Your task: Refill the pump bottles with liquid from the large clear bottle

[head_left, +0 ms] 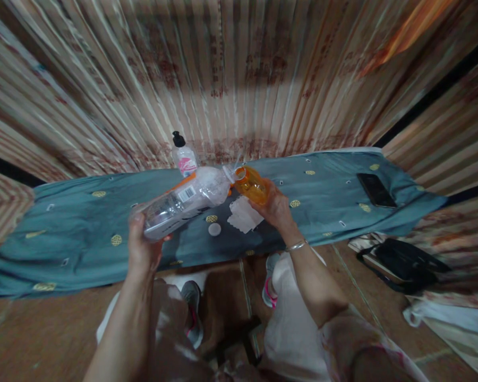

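Observation:
My left hand (145,239) is wrapped round the base of a large clear plastic bottle (187,199) with a barcode label. The bottle tilts to the right, its open neck up against the mouth of a small orange see-through bottle (250,185). That orange bottle leans toward it, gripped by my right hand (276,207). Whitish foam or liquid shows in the clear bottle's shoulder. Below the two bottles, a round white cap (214,229) and a crumpled white tissue (245,215) lie on the cloth. Something orange is partly hidden behind the clear bottle.
A pump bottle (184,156) with a black top and pink label stands at the back of the green cloth-covered table (79,223). A dark phone (376,190) lies at the right. On the floor to the right is a black bag (402,262). A striped curtain (239,74) hangs behind.

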